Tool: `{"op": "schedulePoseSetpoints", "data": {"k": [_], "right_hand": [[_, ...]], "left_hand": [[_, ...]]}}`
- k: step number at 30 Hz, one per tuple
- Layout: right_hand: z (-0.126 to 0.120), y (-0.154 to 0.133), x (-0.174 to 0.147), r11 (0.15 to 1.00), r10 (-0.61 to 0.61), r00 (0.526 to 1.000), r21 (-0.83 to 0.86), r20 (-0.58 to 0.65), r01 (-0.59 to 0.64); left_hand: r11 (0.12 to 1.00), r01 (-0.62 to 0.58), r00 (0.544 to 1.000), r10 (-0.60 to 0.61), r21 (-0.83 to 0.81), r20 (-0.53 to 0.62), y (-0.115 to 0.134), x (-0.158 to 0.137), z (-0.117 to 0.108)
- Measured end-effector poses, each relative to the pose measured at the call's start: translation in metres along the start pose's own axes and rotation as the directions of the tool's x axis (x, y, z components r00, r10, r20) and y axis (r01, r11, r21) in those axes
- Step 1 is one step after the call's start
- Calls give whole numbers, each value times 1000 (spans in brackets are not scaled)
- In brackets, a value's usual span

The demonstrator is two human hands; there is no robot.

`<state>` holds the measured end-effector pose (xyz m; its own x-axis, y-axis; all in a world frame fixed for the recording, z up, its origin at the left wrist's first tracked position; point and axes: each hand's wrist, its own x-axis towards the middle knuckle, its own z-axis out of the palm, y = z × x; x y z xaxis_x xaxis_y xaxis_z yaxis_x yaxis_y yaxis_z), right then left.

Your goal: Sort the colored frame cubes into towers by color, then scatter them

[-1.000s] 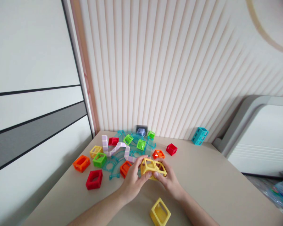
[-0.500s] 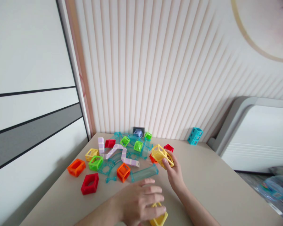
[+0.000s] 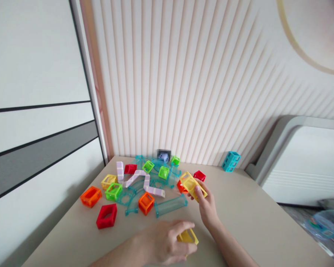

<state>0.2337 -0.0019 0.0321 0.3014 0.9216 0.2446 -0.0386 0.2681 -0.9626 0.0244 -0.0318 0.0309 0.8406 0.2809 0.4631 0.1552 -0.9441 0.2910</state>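
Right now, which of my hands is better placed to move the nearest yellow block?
Probably your left hand: it curls around that yellow block, while your right hand holds the yellow two-cell piece.

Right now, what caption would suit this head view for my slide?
Right hand holding a two-cell yellow plastic frame, left hand gripping another yellow frame.
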Motion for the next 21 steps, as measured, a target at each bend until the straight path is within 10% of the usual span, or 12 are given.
{"op": "schedulePoseSetpoints", "data": {"k": [12, 21], "right_hand": [[-7, 7, 2, 998, -53, 987, 21, -152, 56], [-1, 3, -13, 996, -79, 994, -26, 69, 81]], "left_hand": [[909, 286, 948, -315, -303, -48, -6, -3, 14], [571, 394, 615, -746, -720, -254, -12, 4, 1]]}}
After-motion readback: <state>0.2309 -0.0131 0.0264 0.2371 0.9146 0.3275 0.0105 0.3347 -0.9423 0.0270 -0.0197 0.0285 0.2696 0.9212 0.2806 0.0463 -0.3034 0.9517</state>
